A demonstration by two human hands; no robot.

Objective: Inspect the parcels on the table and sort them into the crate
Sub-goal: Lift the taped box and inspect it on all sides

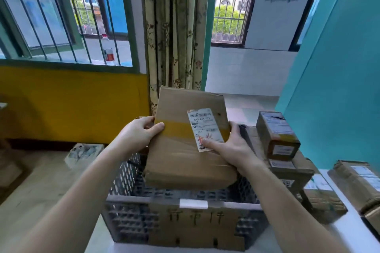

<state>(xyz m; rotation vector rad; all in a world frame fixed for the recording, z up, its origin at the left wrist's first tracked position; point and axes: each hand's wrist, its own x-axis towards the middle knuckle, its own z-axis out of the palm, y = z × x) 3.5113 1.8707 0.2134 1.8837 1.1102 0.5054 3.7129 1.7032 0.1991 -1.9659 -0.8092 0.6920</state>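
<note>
A brown cardboard parcel (185, 139), crossed by yellow tape, hangs above the grey crate (144, 217); its white label (204, 129) reads partly "843", the rest blurred. The left hand (139, 131) and right hand (232, 146) clamp its sides. Handwritten characters mark the crate's cardboard front. More parcels (277, 135) sit stacked on the counter (349, 238) to the right.

The parcel's (189, 139) shipping label (204, 129) reads roughly "843-X64 075".

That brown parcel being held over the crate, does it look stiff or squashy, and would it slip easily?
The brown parcel probably gives a little: its cardboard looks creased and its near edge bulges. It seems fairly light, since the left hand and right hand hold it only by its sides above the crate. The glossy tape band might be slippery; the bare cardboard likely grips better.
</note>
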